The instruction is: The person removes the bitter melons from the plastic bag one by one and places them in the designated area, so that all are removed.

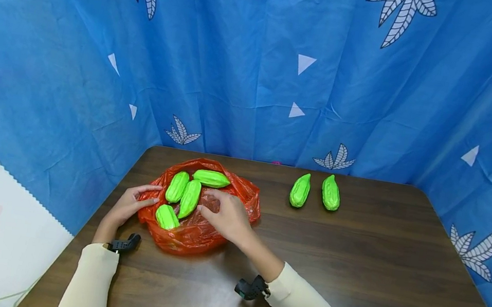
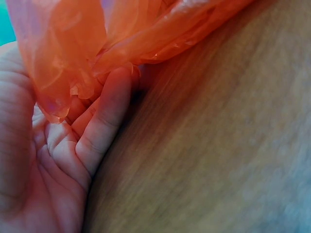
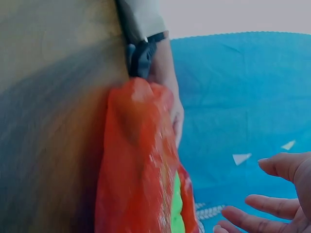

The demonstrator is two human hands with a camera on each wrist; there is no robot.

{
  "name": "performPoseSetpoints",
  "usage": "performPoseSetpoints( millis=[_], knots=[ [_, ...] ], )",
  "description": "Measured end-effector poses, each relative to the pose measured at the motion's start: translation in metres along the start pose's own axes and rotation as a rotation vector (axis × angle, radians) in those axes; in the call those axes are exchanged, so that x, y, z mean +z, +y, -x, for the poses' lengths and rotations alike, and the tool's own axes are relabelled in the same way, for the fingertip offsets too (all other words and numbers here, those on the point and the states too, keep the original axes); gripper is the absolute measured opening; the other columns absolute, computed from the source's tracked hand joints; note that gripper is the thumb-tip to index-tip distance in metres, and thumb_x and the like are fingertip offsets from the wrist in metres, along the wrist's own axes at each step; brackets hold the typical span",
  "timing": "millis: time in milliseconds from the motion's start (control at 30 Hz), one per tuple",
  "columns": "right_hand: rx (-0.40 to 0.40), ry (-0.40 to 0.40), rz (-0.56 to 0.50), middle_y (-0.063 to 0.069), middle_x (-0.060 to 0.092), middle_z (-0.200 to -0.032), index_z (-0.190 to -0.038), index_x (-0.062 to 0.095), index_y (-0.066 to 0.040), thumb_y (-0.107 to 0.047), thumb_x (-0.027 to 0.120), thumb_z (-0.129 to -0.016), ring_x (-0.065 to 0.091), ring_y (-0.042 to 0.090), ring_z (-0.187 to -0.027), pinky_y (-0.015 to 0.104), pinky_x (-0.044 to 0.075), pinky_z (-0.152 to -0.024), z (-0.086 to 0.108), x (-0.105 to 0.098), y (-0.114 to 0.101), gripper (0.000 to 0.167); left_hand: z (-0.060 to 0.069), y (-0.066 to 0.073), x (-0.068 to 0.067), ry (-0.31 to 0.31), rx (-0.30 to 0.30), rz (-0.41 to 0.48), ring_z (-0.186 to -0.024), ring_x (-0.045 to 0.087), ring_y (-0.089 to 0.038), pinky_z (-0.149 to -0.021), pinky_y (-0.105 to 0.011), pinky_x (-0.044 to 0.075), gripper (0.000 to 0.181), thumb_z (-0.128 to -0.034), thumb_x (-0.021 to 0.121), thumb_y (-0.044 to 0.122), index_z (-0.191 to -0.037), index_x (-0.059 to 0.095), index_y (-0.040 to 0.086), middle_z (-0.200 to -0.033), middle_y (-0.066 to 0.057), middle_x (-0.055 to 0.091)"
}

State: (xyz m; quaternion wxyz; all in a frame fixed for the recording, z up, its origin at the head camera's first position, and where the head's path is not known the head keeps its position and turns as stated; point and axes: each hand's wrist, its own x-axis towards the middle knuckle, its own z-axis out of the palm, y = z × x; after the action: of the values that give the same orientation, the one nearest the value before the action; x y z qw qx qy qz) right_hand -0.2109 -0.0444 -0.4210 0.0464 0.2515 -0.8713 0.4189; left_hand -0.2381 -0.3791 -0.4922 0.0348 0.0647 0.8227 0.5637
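Observation:
A red plastic bag (image 1: 197,240) lies spread wide on the table, its mouth facing up. Inside it are several bright green, ridged, gourd-shaped pieces (image 1: 190,199) with tapered ends. My left hand (image 1: 124,205) holds the bag's left rim. In the left wrist view its fingers (image 2: 104,119) curl under the crumpled plastic, while the thumb lies on the other side. My right hand (image 1: 229,217) hovers over the right part of the bag's mouth, beside the green pieces. Its fingers (image 3: 252,221) are spread and hold nothing in the right wrist view.
Two more green gourd-shaped pieces, one on the left (image 1: 299,190) and one on the right (image 1: 331,192), lie apart on the dark wooden table (image 1: 352,271) near its back edge. A blue patterned curtain (image 1: 279,75) hangs behind and around the table.

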Motion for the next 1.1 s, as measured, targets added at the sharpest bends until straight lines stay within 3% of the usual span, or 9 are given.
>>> performPoseSetpoints(
  millis=[167,267,500,667,767,900,1100],
  knots=[
    [-0.036,-0.034,0.015,0.004,0.074,-0.115,-0.126,0.072,-0.010,-0.032,0.077,-0.091,0.069,0.021,-0.088,0.029,0.054,-0.074,-0.002,0.018,-0.008,0.042,0.000,0.000,0.000,-0.001,0.008,-0.017,-0.097,0.066,-0.001,-0.080,-0.025,0.058,0.048,-0.0982,0.068,0.014,-0.141,0.056,-0.005,-0.145,-0.031,0.048],
    [-0.054,-0.066,0.036,0.006,0.074,-0.113,-0.126,0.071,-0.009,-0.031,0.077,-0.091,0.069,0.022,-0.090,0.031,0.054,-0.078,-0.003,0.029,-0.012,0.042,0.000,0.001,-0.001,-0.001,0.011,-0.026,-0.098,0.065,0.000,-0.080,-0.024,0.057,0.048,-0.0984,0.068,0.014,-0.141,0.056,-0.004,-0.146,-0.031,0.047],
    [-0.076,-0.132,0.036,0.003,0.075,-0.108,-0.118,0.075,-0.013,-0.030,0.076,-0.092,0.067,0.013,-0.088,0.020,0.050,-0.073,-0.006,0.048,-0.018,0.031,-0.012,-0.032,-0.007,0.036,0.018,-0.068,-0.110,0.058,-0.001,-0.085,-0.021,0.055,0.050,-0.0971,0.071,0.027,-0.141,0.060,0.004,-0.148,-0.023,0.050],
    [-0.077,-0.166,0.033,0.001,0.075,-0.110,-0.120,0.074,-0.012,-0.031,0.077,-0.091,0.070,0.015,-0.096,0.018,0.052,-0.076,-0.010,0.062,-0.018,0.034,-0.012,-0.035,-0.006,0.050,0.021,-0.079,-0.119,0.056,-0.014,-0.087,-0.021,0.054,0.049,-0.0965,0.072,0.029,-0.139,0.061,0.006,-0.146,-0.020,0.052],
    [-0.069,-0.182,0.049,0.000,0.076,-0.111,-0.124,0.073,-0.011,-0.032,0.079,-0.090,0.071,0.012,-0.095,0.018,0.053,-0.077,-0.012,0.068,-0.019,0.040,-0.012,-0.035,-0.005,0.053,0.023,-0.081,-0.122,0.055,-0.019,-0.087,-0.020,0.054,0.049,-0.0974,0.071,0.027,-0.140,0.060,0.005,-0.147,-0.020,0.052],
    [-0.060,-0.189,0.103,-0.002,0.076,-0.111,-0.123,0.074,-0.013,-0.034,0.079,-0.090,0.071,0.010,-0.097,0.021,0.054,-0.081,-0.014,0.077,-0.019,0.039,-0.012,-0.031,-0.005,0.041,0.007,-0.079,-0.117,0.055,-0.011,-0.085,-0.018,0.053,0.049,-0.0984,0.069,0.023,-0.142,0.058,0.004,-0.148,-0.022,0.050],
    [-0.056,-0.172,0.209,-0.005,0.075,-0.107,-0.119,0.075,-0.017,-0.040,0.080,-0.088,0.068,0.007,-0.099,0.024,0.055,-0.080,-0.013,0.087,-0.022,0.038,-0.005,-0.010,-0.003,-0.003,0.009,-0.028,-0.104,0.061,0.001,-0.083,-0.023,0.056,0.048,-0.0993,0.066,0.014,-0.143,0.054,-0.004,-0.147,-0.030,0.047]
  ],
)
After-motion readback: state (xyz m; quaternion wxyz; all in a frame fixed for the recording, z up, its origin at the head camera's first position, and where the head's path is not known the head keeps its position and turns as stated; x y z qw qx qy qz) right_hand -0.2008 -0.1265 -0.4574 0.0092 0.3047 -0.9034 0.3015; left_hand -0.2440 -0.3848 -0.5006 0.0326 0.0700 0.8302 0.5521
